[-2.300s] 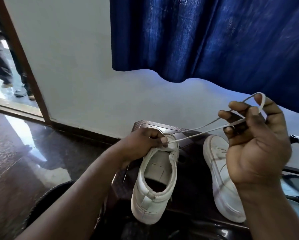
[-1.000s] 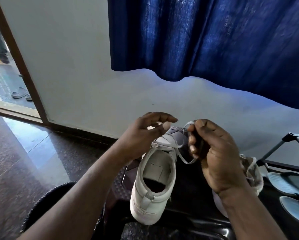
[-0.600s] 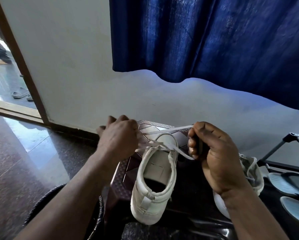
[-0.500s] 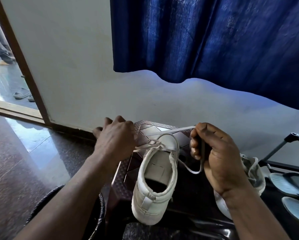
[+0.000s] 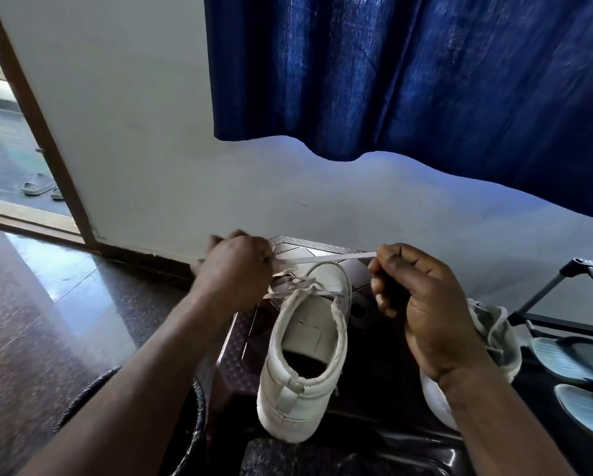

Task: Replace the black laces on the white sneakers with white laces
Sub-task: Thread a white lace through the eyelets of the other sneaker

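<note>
A white sneaker (image 5: 305,352) stands heel toward me on a dark plastic stool (image 5: 319,250). A white lace (image 5: 326,258) runs taut across above its toe, and its crossed strands lie over the tongue. My left hand (image 5: 234,269) grips the lace's left part beside the sneaker's upper eyelets. My right hand (image 5: 415,304) pinches the lace's right end, fingers curled. A second white sneaker (image 5: 494,341) lies behind my right wrist, mostly hidden. No black lace is in view.
A blue curtain (image 5: 408,80) hangs over the white wall behind the stool. A black rack (image 5: 563,321) with grey slippers (image 5: 573,359) stands at the right. A dark round bin rim (image 5: 192,424) sits at the stool's left. An open doorway (image 5: 9,149) is far left.
The slack loop at my right hand has been pulled out, and the lace now stretches straight between both hands. My left hand stayed beside the eyelets.
</note>
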A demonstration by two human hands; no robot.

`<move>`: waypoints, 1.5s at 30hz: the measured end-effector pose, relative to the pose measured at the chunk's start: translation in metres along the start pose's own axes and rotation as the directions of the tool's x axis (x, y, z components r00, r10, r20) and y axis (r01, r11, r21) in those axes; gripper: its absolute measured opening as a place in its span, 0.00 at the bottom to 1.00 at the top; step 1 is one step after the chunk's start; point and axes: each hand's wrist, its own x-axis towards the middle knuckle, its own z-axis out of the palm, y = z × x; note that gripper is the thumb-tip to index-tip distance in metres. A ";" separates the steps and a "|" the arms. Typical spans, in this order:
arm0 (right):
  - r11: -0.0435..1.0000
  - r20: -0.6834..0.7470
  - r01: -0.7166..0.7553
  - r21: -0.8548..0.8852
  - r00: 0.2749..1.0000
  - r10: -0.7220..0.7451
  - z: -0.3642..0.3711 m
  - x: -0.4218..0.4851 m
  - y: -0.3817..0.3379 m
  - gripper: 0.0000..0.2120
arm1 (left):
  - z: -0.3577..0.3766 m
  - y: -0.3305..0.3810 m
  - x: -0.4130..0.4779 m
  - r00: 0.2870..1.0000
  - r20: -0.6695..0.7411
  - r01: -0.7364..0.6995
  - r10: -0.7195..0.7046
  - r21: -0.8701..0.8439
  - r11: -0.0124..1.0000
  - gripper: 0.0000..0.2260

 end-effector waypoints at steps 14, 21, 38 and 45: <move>0.979 0.045 -0.018 -0.202 0.999 0.027 0.008 0.007 0.026 0.13 | 0.007 0.038 -0.022 0.914 0.136 -0.166 0.383 -0.734 0.658 0.08; 0.980 0.042 -0.005 -0.199 0.999 0.014 0.004 0.007 0.024 0.08 | 0.006 0.036 -0.022 0.935 0.135 -0.129 0.329 -0.733 0.668 0.08; 0.769 -0.036 0.010 -0.639 0.998 -0.042 0.004 -0.015 0.017 0.05 | -0.001 0.050 -0.037 0.970 0.184 -0.064 0.159 -0.436 0.898 0.04; 0.790 -0.208 -0.048 -0.612 0.973 -0.103 0.007 -0.016 0.032 0.06 | 0.000 0.059 -0.038 0.981 0.181 -0.002 0.065 -0.330 0.944 0.07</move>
